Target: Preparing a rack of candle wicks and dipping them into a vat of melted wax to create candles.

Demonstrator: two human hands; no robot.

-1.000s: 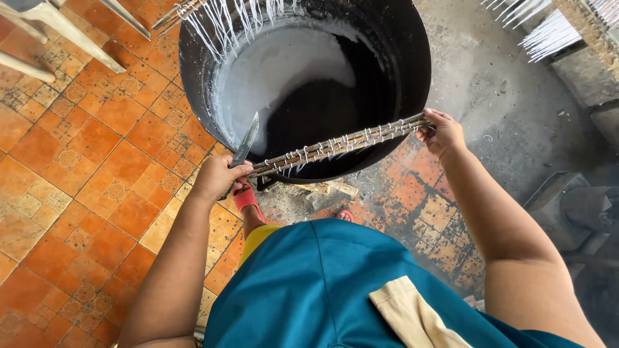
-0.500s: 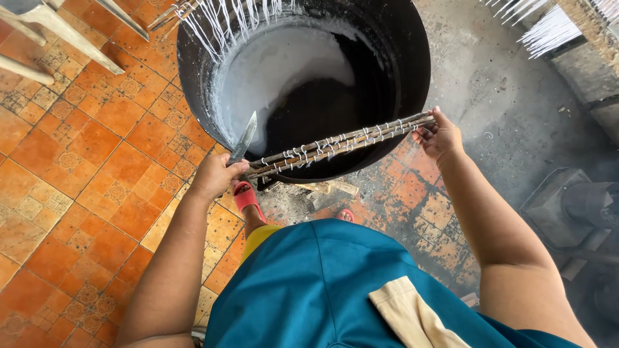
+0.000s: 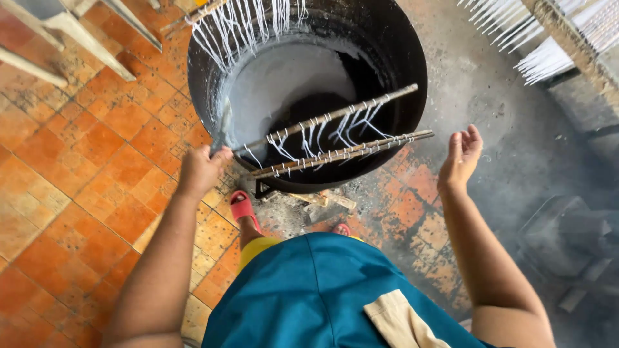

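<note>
Knife [image 3: 222, 125]: slim metal blade, blurred, pointing up and away over the near-left rim of the vat; handle hidden in the fist.
Upper stick [image 3: 329, 116]: thin rod slanting across the vat mouth, white wicks dangling from it.
Lower sticks [image 3: 342, 153]: bundled rods lying across the near rim, wicks knotted along them.
Vat [image 3: 412, 71]: big black round drum, white wax coating inside.

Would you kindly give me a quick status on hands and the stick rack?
Left hand gripping knife and rack end. Right hand open, off the sticks. Sticks rest across black pot rim. Nothing obstructing.

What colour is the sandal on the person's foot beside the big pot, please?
The sandal is red, seen in the head view.
</note>
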